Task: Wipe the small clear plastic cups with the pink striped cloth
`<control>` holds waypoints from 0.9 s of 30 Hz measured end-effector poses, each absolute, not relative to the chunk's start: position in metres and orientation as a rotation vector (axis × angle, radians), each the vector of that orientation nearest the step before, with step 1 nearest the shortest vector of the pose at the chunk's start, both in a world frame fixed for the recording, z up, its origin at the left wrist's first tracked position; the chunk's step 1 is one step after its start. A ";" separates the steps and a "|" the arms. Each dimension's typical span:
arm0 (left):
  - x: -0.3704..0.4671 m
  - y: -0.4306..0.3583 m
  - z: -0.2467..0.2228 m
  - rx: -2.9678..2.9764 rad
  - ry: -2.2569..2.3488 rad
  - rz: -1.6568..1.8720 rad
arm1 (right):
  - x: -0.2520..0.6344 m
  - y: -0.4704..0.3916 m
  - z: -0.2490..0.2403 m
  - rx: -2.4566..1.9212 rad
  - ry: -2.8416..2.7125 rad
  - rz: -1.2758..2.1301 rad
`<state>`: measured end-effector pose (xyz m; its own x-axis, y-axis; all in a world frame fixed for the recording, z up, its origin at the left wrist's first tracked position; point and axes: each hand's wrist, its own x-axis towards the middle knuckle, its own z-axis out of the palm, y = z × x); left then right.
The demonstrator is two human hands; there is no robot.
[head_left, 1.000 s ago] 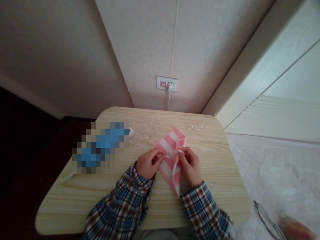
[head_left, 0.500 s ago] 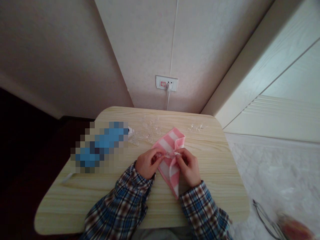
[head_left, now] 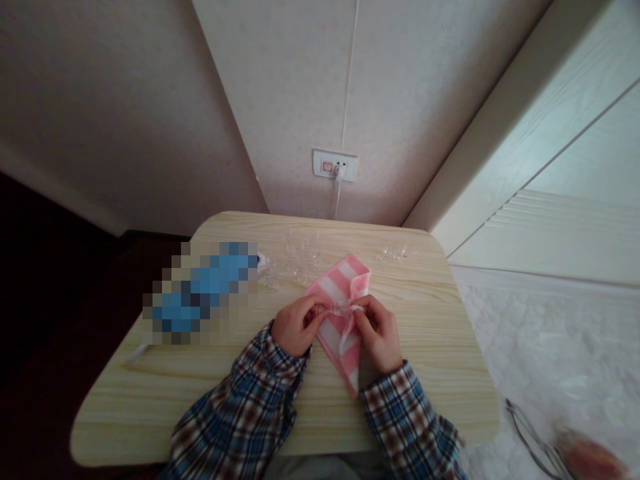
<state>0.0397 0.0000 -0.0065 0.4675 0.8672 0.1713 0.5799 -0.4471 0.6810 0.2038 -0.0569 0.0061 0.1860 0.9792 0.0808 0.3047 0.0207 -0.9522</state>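
A pink-and-white striped cloth (head_left: 335, 285) lies on the table under both hands, its right edge folded up. My left hand (head_left: 295, 325) is closed in a pinch on a small clear plastic piece (head_left: 339, 309) over the middle of the cloth. On the right side, my right hand (head_left: 379, 332) pinches a fold of the cloth against that piece's right end. The fingertips of both hands are close together, and the exact shape of the clear piece cannot be made out.
Several loose clear pieces (head_left: 300, 252) lie behind the cloth, and a smaller group of clear bits (head_left: 393, 254) lies at the back right. A blurred-out blue object (head_left: 215, 283) rests on the left of the wooden table (head_left: 430, 400). A wall socket (head_left: 334, 165) holds a plug.
The hands keep nearly the same place and grip. Only slight finger movement at the clear piece and cloth shows, along with a small shift of the view.
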 end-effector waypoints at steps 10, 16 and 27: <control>0.040 0.000 -0.005 2.180 1.207 0.674 | 0.204 -0.057 0.005 -1.475 -1.282 0.876; 0.040 0.000 -0.005 2.180 1.200 0.695 | 0.204 -0.056 0.006 -1.450 -1.287 0.891; 0.040 0.000 -0.006 2.212 1.195 0.654 | 0.204 -0.056 0.007 -1.449 -1.299 0.890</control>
